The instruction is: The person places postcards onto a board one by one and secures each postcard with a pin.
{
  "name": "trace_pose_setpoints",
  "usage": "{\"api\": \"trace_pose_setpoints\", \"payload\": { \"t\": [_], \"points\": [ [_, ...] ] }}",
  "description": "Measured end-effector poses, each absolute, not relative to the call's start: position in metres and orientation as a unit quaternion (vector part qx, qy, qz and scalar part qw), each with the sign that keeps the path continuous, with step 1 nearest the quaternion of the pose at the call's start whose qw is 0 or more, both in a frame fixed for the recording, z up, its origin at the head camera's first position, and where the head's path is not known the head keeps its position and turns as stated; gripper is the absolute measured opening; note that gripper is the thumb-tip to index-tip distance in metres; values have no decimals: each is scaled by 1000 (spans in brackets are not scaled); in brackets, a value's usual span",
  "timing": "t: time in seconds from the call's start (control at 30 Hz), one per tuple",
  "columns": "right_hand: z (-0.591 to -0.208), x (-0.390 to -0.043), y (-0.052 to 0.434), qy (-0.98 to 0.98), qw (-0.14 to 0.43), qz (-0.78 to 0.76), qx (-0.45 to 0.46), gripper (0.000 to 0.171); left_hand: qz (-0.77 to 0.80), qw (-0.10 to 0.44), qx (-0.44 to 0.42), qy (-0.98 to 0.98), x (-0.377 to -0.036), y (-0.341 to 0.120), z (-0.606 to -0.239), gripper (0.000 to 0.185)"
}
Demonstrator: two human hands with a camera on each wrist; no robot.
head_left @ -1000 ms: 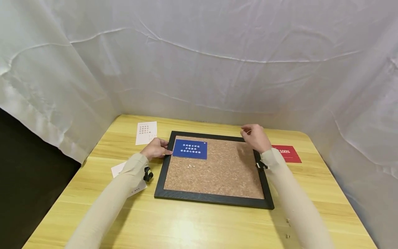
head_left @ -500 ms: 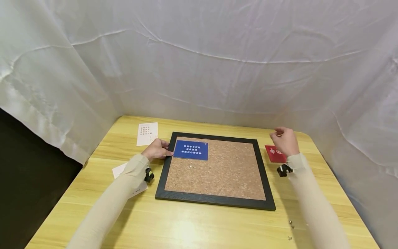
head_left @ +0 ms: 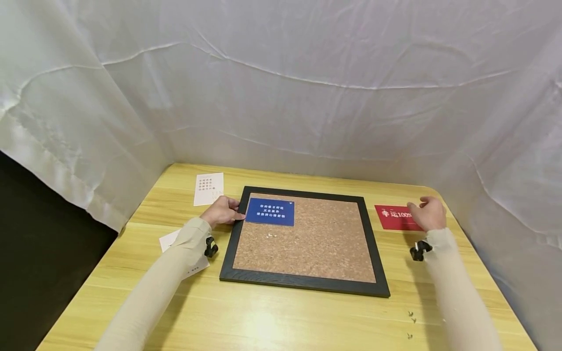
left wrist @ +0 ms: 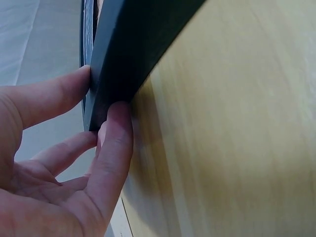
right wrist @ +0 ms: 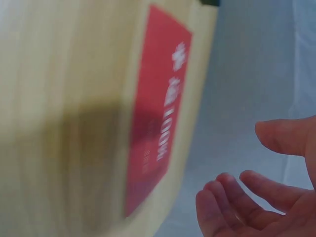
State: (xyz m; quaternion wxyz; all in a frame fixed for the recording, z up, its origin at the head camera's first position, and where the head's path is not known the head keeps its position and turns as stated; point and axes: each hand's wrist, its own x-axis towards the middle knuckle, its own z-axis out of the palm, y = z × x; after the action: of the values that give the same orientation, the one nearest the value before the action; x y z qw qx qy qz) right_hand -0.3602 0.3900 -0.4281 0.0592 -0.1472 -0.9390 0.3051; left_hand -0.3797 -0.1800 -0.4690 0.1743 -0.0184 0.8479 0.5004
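Note:
A cork board (head_left: 307,243) with a black frame lies on the table, and a blue card (head_left: 270,211) with white writing lies at its upper left, a small pin head at the card's corner. My left hand (head_left: 223,210) grips the frame's left edge; the left wrist view shows thumb (left wrist: 59,94) and fingers on either side of the frame. My right hand (head_left: 428,213) hovers over the right end of a red card (head_left: 395,218) printed in white. In the right wrist view its thumb and fingers (right wrist: 237,202) stand apart, holding nothing.
Behind the left hand lies a white card (head_left: 208,189) with writing. Another pale card (head_left: 195,268) is partly covered by the left forearm. Several small pins (head_left: 411,317) lie on the table (head_left: 307,321) at the front right. White cloth (head_left: 281,97) hangs behind.
My right hand has moved right, from over the board's upper right corner to the red card's right end, and its fingers have parted. The left hand has stayed on the frame.

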Motion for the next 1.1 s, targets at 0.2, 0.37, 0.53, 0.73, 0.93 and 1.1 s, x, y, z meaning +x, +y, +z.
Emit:
{"api": "trace_pose_setpoints", "payload": {
  "t": [0.2,0.37,0.53,0.73,0.93,1.1],
  "points": [
    [-444,-360,407,-948,67,270,-154,72,496,180,-27,849,-381,-180,-471,52],
    [-449,-359,410,-949,20,254,-183,83,493,179,-30,851,-381,-180,-471,53],
    [-454,-359,410,-944,-37,243,-220,87,494,179,-29,850,-382,-180,-471,50],
    [-459,-362,410,-947,-64,213,-231,86,494,177,-25,851,-382,-180,-470,49],
    [-459,-361,408,-944,-74,208,-244,85,497,178,-26,849,-382,-180,-470,48],
    [-458,-362,407,-944,-77,197,-252,82,499,176,-28,848,-380,-178,-470,46]
  ]
}}
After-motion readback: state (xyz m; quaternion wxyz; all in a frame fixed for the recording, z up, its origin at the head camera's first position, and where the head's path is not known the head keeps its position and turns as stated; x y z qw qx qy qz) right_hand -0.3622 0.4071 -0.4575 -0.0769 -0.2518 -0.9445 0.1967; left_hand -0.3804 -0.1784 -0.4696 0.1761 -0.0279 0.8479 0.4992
